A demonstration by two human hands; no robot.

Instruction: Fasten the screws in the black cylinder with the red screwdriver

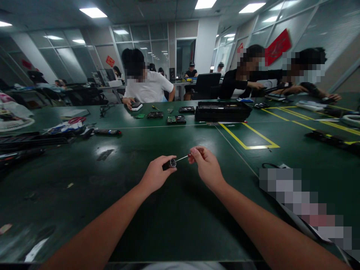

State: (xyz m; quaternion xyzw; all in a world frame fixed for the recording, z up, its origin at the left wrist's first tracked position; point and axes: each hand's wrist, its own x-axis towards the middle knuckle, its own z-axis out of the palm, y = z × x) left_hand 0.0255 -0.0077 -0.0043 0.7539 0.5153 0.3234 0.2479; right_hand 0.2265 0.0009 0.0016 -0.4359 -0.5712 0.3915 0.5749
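Between the thumb and fingers of my left hand (154,174) is a small dark cylinder (172,163) with a silvery ring at its end, which faces right. My right hand (208,168) pinches the dark reddish handle of a thin screwdriver (182,158). Its metal shaft points left and slightly down, and the tip is at the cylinder's ringed end. Whether the tip is inside or only touching, I cannot tell. Both hands are held above the green table (180,217), with my fingers closed around what they hold.
A black open case (223,112) stands toward the far side, beside several hard drives (176,119). Tools, including a dark pen-shaped one (107,132), lie at left. Yellow tape (261,147) marks the table. Co-workers sit opposite, one with a hand (129,104) on a device.
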